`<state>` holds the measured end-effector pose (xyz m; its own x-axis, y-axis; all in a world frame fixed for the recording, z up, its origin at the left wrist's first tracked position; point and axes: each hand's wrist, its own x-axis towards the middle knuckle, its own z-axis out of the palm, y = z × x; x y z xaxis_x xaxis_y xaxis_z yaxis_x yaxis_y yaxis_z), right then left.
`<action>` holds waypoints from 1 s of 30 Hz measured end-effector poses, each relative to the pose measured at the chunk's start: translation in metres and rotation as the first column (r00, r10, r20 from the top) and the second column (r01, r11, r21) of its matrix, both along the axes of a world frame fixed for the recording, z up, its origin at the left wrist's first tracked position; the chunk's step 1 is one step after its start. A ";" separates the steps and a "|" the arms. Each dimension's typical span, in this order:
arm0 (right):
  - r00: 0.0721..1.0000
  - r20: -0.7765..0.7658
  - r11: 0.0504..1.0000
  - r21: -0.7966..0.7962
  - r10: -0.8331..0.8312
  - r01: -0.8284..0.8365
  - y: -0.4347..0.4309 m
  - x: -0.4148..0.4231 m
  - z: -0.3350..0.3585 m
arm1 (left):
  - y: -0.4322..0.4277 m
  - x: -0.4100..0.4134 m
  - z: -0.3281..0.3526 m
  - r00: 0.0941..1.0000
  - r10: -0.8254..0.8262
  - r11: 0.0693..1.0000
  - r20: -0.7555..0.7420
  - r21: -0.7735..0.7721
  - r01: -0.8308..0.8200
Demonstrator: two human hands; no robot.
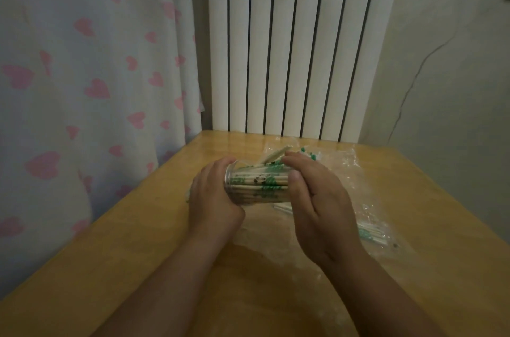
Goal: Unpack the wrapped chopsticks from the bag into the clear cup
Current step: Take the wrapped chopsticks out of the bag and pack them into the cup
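clear cup (248,197) sideways, packed with wrapped chopsticks (265,179); few in bag (345,171)

From where I stand the left hand (212,198) wraps the closed end of the clear cup (256,193) and the right hand (317,198) curls over its open end. So the rim and the tips of the wrapped chopsticks (271,171) inside are hidden, and the green print on their wrappers is too small to read. The bag (356,179) behind is so clear and crumpled that its outline is hard to trace on the table (82,281), the loose chopsticks (371,233) in it blur together, and both forearms run off the bottom of the view.
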<state>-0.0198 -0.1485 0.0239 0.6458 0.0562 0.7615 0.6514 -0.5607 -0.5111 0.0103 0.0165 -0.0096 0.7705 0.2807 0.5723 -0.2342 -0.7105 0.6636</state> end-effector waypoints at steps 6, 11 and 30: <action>0.999 0.019 0.988 0.152 0.031 -0.033 -0.013 -0.001 0.004 | 0.003 0.000 0.003 1.000 -0.001 1.000 0.001 -0.006 0.001; 0.995 0.067 0.983 0.175 -0.069 0.057 -0.021 0.004 0.009 | 0.011 0.005 0.003 0.999 0.043 0.994 0.009 -0.099 -0.042; 0.670 -0.733 0.777 -0.486 -0.114 -0.400 -0.022 -0.007 0.020 | 0.011 0.007 0.001 0.999 0.039 0.988 0.019 -0.150 -0.036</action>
